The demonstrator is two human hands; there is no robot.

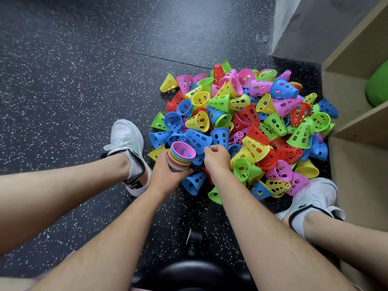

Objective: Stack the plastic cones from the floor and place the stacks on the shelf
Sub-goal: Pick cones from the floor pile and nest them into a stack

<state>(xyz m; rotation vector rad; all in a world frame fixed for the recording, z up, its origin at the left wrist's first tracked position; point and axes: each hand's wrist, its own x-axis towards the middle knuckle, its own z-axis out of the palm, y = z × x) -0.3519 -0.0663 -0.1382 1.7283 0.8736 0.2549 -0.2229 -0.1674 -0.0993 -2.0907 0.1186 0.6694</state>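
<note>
A big heap of loose plastic cones [247,122] in pink, blue, yellow, green and red lies on the dark speckled floor. My left hand [165,175] grips a nested stack of cones [181,157], wide ends up, with a pink cone on top. My right hand [216,158] hovers just right of the stack with its fingers curled over the near edge of the heap; I cannot tell whether it holds a cone. The wooden shelf [357,127] stands at the right, beside the heap.
My two feet in white shoes frame the heap, the left shoe [128,148] and the right shoe [312,198]. A green object [378,87] sits inside a shelf compartment. A black stool seat [193,274] is below me. A grey wall corner [310,28] rises behind the shelf.
</note>
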